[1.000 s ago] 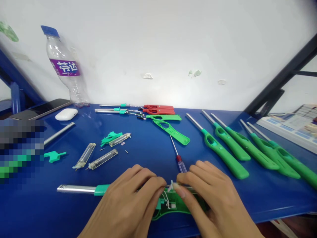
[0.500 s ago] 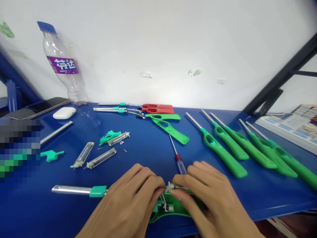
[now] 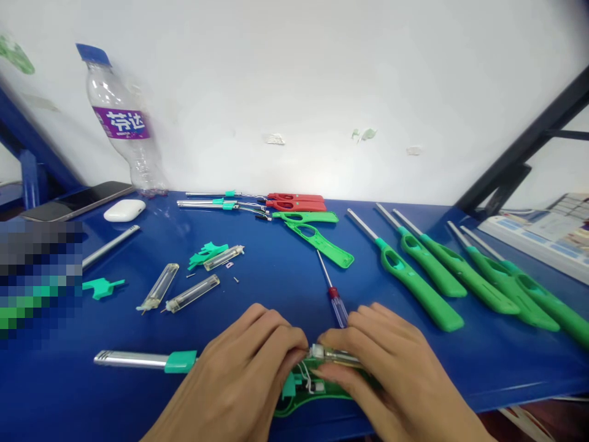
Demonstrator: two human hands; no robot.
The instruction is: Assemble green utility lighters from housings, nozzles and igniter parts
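My right hand (image 3: 386, 362) is closed, pinching a clear lighter fuel tank (image 3: 343, 357) between thumb and forefinger. The tank's whitish valve end points left. My left hand (image 3: 253, 362) is closed too, its fingertips pressed together right by that valve; what they hold is hidden. Below both hands lies an opened green lighter handle shell (image 3: 299, 402), with white wires (image 3: 305, 373) and a teal trigger piece (image 3: 289, 385) inside. A metal lighter barrel (image 3: 131, 359) with a teal collar sticks out left of my left hand. Just beyond my hands rests a screwdriver (image 3: 337, 305).
Several green lighters (image 3: 423, 288) lie on the right. Loose fuel tanks (image 3: 193, 293), teal parts (image 3: 103, 287) and tiny screws lie left of centre. Red handle shells (image 3: 297, 204) and green shell halves (image 3: 322, 245) are at the back. A bottle (image 3: 120, 123), phone (image 3: 83, 199) and white case (image 3: 124, 210) stand far left.
The fuel tank in my right hand shows more of its clear body, and my right thumb has shifted lower and slightly left. The whole view has moved slightly.
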